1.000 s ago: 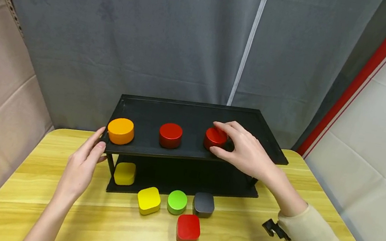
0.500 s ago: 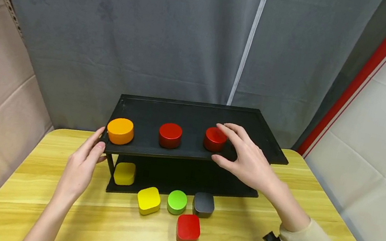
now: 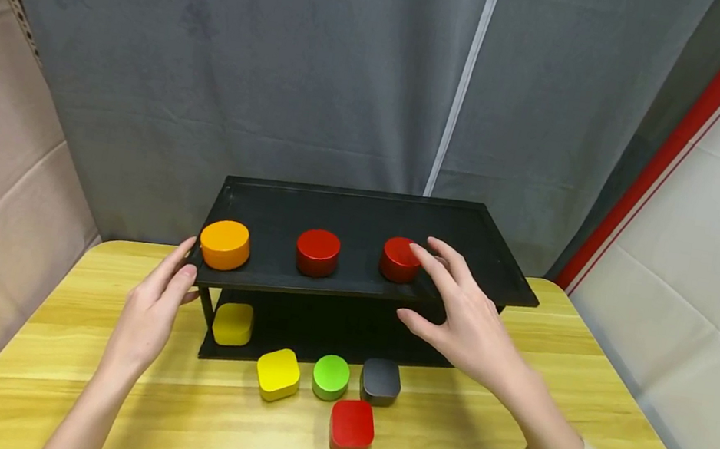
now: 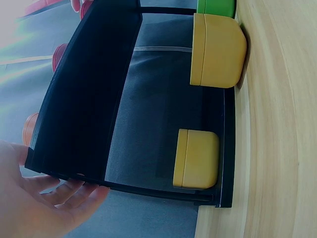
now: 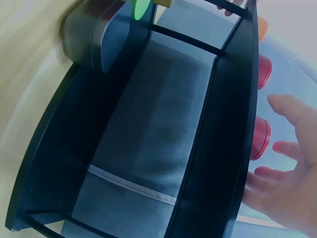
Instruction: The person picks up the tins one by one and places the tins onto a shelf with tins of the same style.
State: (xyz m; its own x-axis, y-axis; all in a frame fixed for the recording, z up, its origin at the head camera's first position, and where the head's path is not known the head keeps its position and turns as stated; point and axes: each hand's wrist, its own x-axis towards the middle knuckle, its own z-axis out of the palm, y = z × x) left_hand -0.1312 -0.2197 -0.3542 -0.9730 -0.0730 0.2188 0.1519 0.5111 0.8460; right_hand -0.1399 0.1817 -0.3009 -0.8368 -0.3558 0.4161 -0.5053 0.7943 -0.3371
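Note:
A black two-tier shelf (image 3: pixel 362 213) stands on the table. My left hand (image 3: pixel 146 313) grips its upper tier at the left front corner, the thumb at the front and the fingers (image 4: pixel 74 196) round the side edge. My right hand (image 3: pixel 471 323) hovers by the right front, fingers spread, holding nothing. Just left of its fingertips sits a round red tin (image 3: pixel 400 260) on the upper tier; the right wrist view shows a gap between hand and tin. Another round red tin (image 3: pixel 317 253) and a round orange tin (image 3: pixel 225 245) line up to the left.
On the lower tier rests a square yellow tin (image 3: pixel 232 324). Before the shelf lie another square yellow tin (image 3: pixel 278 374), a round green tin (image 3: pixel 330 377), a square dark grey tin (image 3: pixel 380 382) and a square red tin (image 3: pixel 351 426). A grey curtain (image 3: pixel 285 74) hangs behind.
My right hand has let go of the right-hand red tin and drawn back to the right and toward me, fingers spreading. My left hand stays at the shelf corner.

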